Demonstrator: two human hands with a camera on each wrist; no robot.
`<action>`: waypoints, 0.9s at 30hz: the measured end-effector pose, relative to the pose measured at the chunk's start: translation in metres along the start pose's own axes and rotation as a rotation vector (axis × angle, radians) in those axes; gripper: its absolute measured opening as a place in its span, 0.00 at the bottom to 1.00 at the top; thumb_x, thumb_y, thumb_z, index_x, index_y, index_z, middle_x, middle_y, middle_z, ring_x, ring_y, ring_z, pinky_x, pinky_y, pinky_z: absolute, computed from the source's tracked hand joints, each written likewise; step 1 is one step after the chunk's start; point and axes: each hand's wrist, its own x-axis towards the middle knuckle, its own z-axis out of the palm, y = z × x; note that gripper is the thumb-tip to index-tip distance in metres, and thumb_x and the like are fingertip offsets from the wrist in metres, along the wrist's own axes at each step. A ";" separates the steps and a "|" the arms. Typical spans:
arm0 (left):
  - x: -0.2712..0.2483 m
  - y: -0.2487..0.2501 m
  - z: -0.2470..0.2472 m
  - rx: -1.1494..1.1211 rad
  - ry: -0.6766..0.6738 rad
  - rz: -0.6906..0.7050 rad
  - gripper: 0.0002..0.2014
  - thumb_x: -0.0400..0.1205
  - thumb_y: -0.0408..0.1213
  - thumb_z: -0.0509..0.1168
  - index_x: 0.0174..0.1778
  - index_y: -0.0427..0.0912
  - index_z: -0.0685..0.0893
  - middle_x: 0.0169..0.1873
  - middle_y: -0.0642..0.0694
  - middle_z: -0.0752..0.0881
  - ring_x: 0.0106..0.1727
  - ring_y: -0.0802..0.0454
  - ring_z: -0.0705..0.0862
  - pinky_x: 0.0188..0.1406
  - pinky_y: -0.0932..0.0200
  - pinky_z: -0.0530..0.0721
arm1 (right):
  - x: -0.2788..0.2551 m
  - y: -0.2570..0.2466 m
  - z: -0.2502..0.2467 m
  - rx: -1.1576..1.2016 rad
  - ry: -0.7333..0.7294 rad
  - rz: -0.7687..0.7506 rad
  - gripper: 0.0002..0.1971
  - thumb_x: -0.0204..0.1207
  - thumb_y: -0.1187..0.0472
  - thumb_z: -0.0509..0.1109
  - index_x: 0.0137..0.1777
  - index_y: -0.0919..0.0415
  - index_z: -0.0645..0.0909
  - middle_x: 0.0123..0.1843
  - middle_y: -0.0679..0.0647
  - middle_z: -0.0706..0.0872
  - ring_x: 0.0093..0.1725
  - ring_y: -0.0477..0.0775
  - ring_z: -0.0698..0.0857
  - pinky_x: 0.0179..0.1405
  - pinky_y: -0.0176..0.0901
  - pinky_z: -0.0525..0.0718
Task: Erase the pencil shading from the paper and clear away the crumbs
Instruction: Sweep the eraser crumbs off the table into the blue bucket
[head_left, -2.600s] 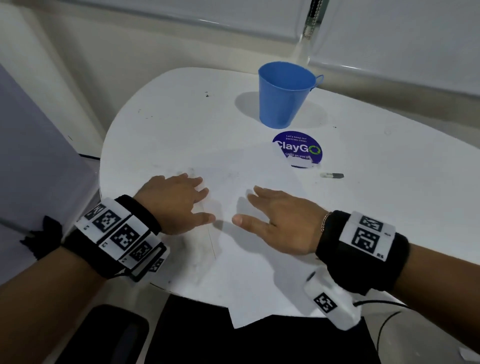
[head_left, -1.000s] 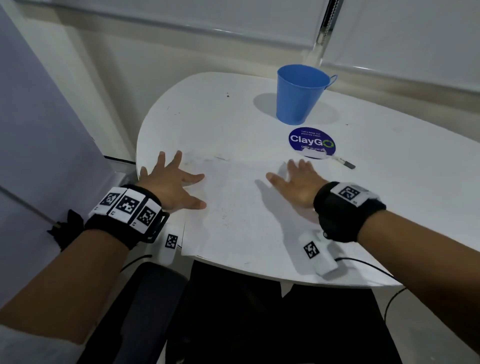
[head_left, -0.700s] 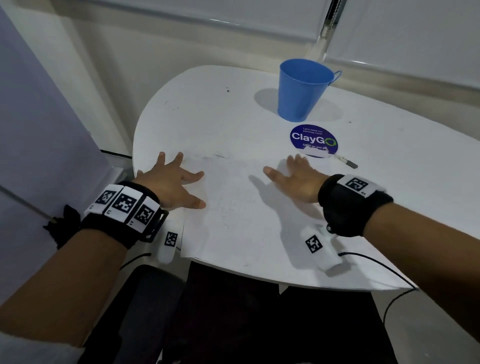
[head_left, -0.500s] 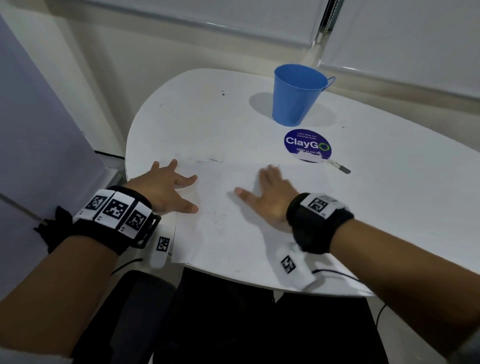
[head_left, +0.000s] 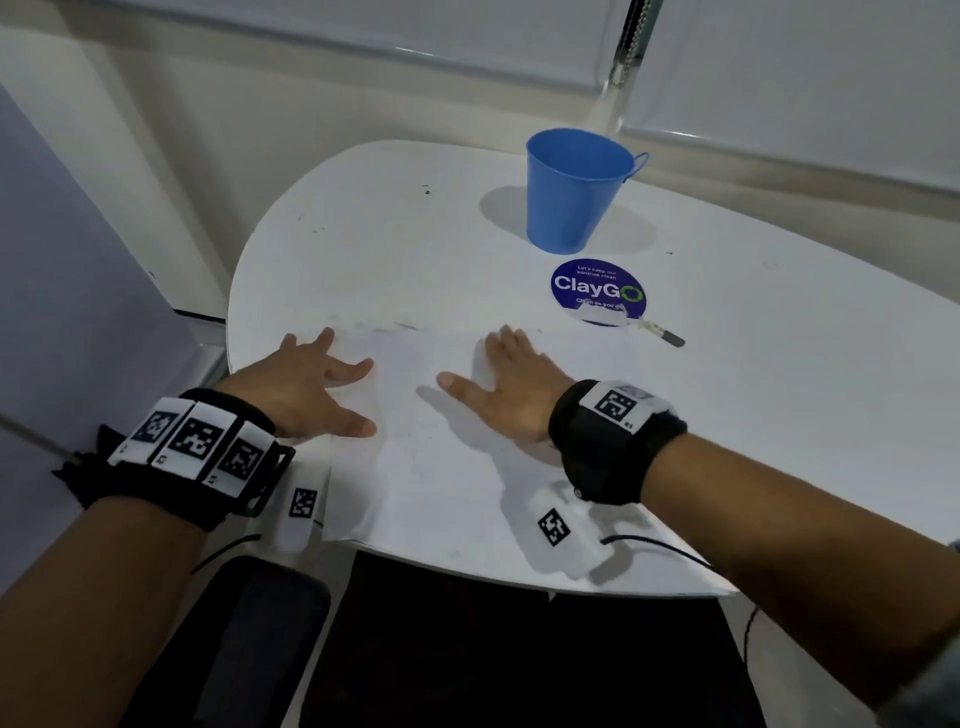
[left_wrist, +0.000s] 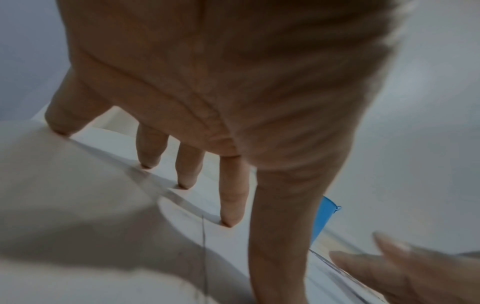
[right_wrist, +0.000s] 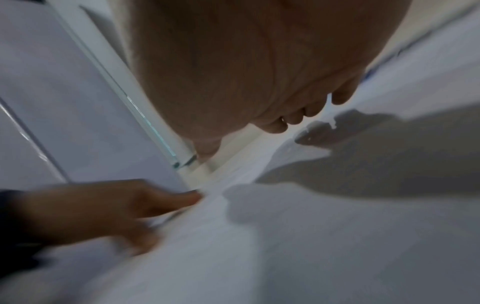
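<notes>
A white sheet of paper lies flat on the white round table, near its front edge. Faint grey smudges show at the paper's far edge. My left hand lies flat with fingers spread on the paper's left edge; in the left wrist view its fingertips touch the surface. My right hand lies flat, palm down, on the middle of the sheet. Neither hand holds anything. A small pen-like stick with a dark tip lies to the right, beyond the paper.
A blue bucket-shaped cup stands at the back of the table. In front of it sits a round blue ClayGo sticker. A dark chair is below the table's front left edge. Walls close in at the left and back.
The paper went from skewed over the front edge to lying squarer on the table. My right hand slid back from the paper's far right part to its middle. The left hand stayed flat.
</notes>
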 end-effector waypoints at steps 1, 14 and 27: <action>-0.001 0.001 0.000 -0.009 -0.002 0.001 0.45 0.73 0.61 0.77 0.84 0.71 0.61 0.88 0.56 0.40 0.88 0.49 0.35 0.87 0.39 0.46 | 0.005 0.011 -0.005 -0.007 0.049 0.071 0.50 0.79 0.26 0.45 0.87 0.63 0.37 0.88 0.58 0.35 0.87 0.54 0.35 0.86 0.55 0.41; -0.004 0.002 -0.001 -0.023 0.003 0.002 0.45 0.74 0.58 0.78 0.84 0.69 0.62 0.89 0.56 0.42 0.89 0.50 0.35 0.87 0.41 0.47 | 0.006 0.039 -0.020 0.010 0.083 0.151 0.50 0.79 0.25 0.46 0.88 0.63 0.42 0.89 0.58 0.40 0.88 0.55 0.41 0.86 0.55 0.46; -0.029 0.039 -0.038 -0.175 0.294 0.227 0.17 0.76 0.49 0.79 0.59 0.66 0.88 0.74 0.59 0.81 0.72 0.59 0.79 0.72 0.62 0.69 | 0.003 0.154 -0.087 -0.118 0.252 0.437 0.22 0.83 0.52 0.64 0.73 0.61 0.77 0.74 0.62 0.79 0.72 0.65 0.79 0.69 0.50 0.77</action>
